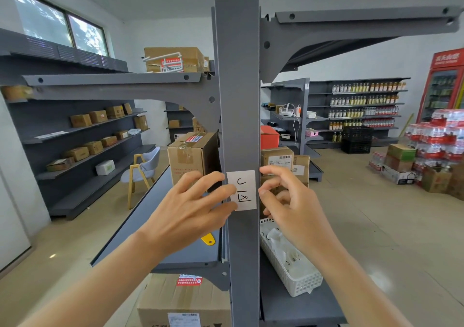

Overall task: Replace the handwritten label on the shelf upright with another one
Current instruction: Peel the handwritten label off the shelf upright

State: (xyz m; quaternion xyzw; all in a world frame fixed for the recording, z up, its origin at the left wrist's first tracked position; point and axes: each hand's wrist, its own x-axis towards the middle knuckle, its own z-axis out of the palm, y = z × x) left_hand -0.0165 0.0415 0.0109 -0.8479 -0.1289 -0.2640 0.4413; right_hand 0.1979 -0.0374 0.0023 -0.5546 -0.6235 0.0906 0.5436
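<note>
A white handwritten label with black marks lies flat on the grey shelf upright at chest height. My left hand rests on the upright's left side, and its fingertips touch the label's left edge and lower left corner. On the right, my right hand has its fingers curled, its fingertips at the label's right edge. Whether either hand pinches the label cannot be told. A white plastic basket with several white paper labels sits on the shelf below my right hand.
Cardboard boxes stand on the shelves on both sides of the upright, and one box sits below. A yellow tag lies on the left shelf. Grey shelving, a chair, a red fridge and stacked bottle packs fill the room.
</note>
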